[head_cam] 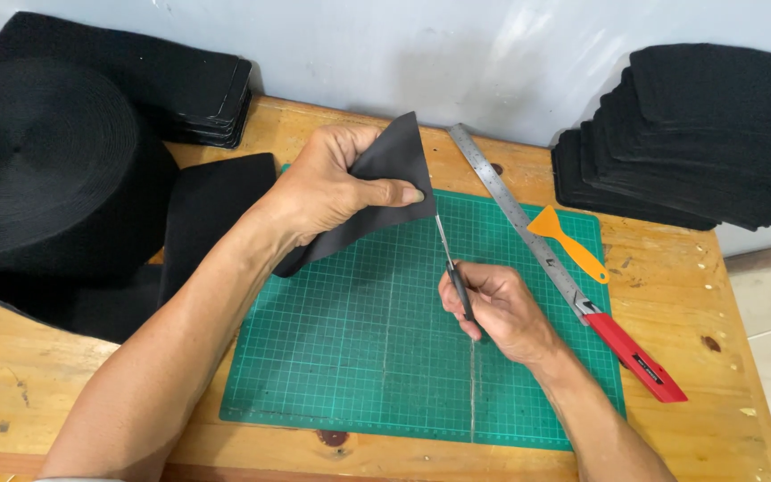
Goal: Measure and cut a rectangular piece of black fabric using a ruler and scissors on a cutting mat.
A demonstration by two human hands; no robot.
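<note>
The left hand pinches a black fabric piece and lifts it above the green cutting mat. The right hand is closed around scissors, tips at the piece's lower corner. Trimming looks under way on this piece. A tall stack of cut pieces sits right; a big black roll waits left, so plenty seems left.

A flat piece of black felt-like fabric with a pointed upper corner was held lifted and tilted above the green gridded cutting mat. A pair of slim scissors with dark handles pointed upward, its metal tips touching the fabric's lower edge.
</note>
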